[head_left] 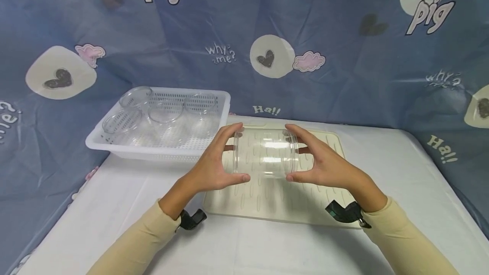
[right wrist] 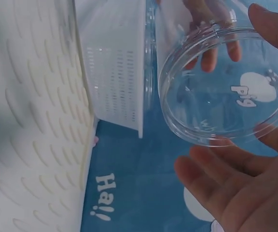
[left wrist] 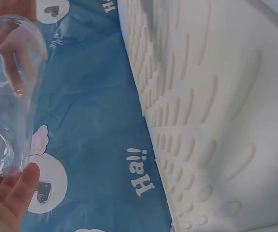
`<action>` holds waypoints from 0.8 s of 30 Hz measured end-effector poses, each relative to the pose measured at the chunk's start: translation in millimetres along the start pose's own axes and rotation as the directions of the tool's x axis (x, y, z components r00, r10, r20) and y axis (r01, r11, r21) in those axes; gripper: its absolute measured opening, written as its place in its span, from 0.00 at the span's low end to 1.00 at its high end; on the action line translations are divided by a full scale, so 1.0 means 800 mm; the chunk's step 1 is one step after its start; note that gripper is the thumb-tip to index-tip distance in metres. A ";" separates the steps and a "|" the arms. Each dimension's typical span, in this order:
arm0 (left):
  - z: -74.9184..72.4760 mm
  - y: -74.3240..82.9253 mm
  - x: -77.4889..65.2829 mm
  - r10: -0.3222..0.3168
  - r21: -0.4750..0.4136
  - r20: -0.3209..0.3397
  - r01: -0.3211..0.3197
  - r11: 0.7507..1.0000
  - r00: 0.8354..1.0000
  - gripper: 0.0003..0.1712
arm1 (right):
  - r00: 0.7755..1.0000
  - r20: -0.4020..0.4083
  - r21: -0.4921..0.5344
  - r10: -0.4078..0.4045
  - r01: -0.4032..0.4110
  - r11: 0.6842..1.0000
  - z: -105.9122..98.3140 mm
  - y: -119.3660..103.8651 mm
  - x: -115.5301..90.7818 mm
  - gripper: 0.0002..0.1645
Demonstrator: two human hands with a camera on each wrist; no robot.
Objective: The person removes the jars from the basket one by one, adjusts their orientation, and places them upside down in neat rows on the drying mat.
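A clear cylindrical jar (head_left: pixel 265 152) lies on its side in the air, above the ribbed cream mat (head_left: pixel 248 203). My left hand (head_left: pixel 215 160) holds its left end between thumb and fingers. Around the opposite end, my right hand (head_left: pixel 328 162) has its thumb below and fingers above in the head view. The right wrist view shows the jar's round ringed rim (right wrist: pixel 170 116) facing the right palm. Through the see-through wall (left wrist: pixel 23 121) in the left wrist view, fingers of the other hand show. Nothing is visible inside the jar.
To the left stands a white perforated basket (head_left: pixel 225 118) with several clear round containers (head_left: pixel 166 111) in it. The mat lies on a white-covered table (head_left: pixel 183 249). Behind it hangs a blue printed cloth (head_left: pixel 229 12).
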State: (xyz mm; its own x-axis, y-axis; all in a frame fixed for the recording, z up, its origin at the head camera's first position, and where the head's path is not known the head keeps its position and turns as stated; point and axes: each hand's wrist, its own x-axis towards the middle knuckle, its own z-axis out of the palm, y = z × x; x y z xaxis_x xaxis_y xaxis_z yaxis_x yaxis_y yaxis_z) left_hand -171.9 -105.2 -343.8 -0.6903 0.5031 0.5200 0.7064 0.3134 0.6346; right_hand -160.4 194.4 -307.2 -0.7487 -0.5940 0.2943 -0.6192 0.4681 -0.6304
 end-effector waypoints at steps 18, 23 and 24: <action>-0.013 0.023 0.003 -0.031 0.019 -0.027 0.032 0.999 0.999 0.59 | 0.999 0.020 -0.032 0.025 -0.024 0.999 0.026 0.015 0.000 0.64; -0.014 0.030 0.003 0.003 0.023 -0.055 -0.001 1.000 0.999 0.58 | 1.000 0.030 0.011 0.010 -0.010 1.000 0.042 0.018 0.002 0.65; -0.014 0.032 0.004 0.005 0.032 -0.059 -0.003 0.999 0.998 0.58 | 0.999 0.032 0.022 0.006 -0.007 1.000 0.046 0.018 0.003 0.65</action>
State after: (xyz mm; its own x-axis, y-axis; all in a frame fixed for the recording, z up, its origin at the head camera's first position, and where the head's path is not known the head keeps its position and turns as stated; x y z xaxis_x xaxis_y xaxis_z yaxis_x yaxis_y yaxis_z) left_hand -157.6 -104.5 -319.6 -0.6949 0.4562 0.5559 0.7132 0.3378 0.6142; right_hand -162.6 175.5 -341.9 -0.7446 -0.6117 0.2672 -0.6085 0.4575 -0.6484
